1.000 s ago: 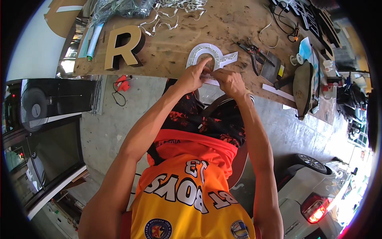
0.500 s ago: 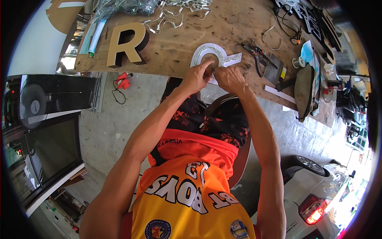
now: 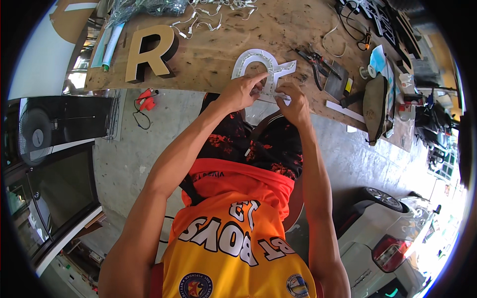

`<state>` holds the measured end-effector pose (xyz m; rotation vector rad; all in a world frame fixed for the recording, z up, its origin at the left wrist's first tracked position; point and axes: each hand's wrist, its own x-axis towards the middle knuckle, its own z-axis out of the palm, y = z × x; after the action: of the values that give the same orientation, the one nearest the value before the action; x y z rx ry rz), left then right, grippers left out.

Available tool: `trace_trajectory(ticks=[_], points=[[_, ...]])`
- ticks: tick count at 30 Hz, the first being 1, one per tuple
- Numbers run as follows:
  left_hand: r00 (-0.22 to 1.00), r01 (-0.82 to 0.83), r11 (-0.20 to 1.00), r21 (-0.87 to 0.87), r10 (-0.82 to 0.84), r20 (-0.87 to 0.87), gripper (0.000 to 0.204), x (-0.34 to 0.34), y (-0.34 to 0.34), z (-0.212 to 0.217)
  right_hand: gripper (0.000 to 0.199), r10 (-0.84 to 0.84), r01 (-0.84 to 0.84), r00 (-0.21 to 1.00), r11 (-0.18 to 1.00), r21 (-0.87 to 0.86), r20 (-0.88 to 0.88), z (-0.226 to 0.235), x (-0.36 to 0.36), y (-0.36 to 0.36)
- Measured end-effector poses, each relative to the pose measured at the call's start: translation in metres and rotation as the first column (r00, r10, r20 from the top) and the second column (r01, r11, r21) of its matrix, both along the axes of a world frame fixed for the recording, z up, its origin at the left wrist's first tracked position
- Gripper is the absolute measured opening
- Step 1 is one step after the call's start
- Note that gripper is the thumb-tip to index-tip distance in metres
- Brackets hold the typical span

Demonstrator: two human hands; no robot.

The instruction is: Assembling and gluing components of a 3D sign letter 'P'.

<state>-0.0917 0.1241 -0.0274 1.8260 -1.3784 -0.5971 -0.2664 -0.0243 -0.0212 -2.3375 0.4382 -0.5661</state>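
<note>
A white letter-shaped piece (image 3: 240, 63) lies at the near edge of the wooden table, with a string of small white light modules (image 3: 272, 64) running along its face. My left hand (image 3: 243, 92) rests at its near left side, the index finger stretched over the piece and the other fingers curled at its lower edge. By the lower right of the piece, my right hand (image 3: 295, 103) pinches a thin, pale bit that looks like part of the module string. Fingers partly hide the piece's near end.
On the table (image 3: 208, 59) a gold-faced letter (image 3: 149, 52) stands left, loose light modules (image 3: 203, 22) lie behind, and pliers (image 3: 318, 67), a grey plate (image 3: 337, 85), a solder spool (image 3: 367, 72) and a long pouch (image 3: 375, 109) lie right. A red tool (image 3: 146, 102) is on the floor.
My right hand has drawn back from the middle of the white letter toward its near right side. My left index finger now stretches farther over it. The parked car's tail light has gone dark.
</note>
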Motion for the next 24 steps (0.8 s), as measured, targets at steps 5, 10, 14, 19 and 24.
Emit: trace_trajectory(ticks=[5,10,14,19,24], points=[[0.999,0.029,0.999,0.016,-0.029,-0.014,0.07,0.002,-0.001,0.004,0.026,-0.107,0.104,0.993,0.991,0.084,0.038,-0.008,-0.011,0.005],[0.993,0.071,0.996,-0.053,-0.066,0.099,0.048,0.003,-0.006,0.0,0.031,-0.05,0.049,0.999,0.995,-0.087,-0.002,-0.011,-0.007,0.008],[0.977,0.089,0.995,-0.038,-0.08,0.197,0.026,0.002,-0.011,-0.003,0.035,-0.003,-0.002,0.999,0.99,-0.14,-0.036,-0.011,0.002,0.009],[0.932,0.185,0.98,-0.077,-0.15,0.331,0.017,0.005,-0.015,-0.008,0.035,0.047,-0.052,0.998,0.99,-0.131,-0.038,-0.011,0.007,0.005],[0.943,0.172,0.971,-0.168,-0.113,0.312,0.016,0.001,-0.014,-0.01,0.033,0.086,-0.084,0.996,0.994,-0.077,0.031,-0.015,0.005,-0.002]])
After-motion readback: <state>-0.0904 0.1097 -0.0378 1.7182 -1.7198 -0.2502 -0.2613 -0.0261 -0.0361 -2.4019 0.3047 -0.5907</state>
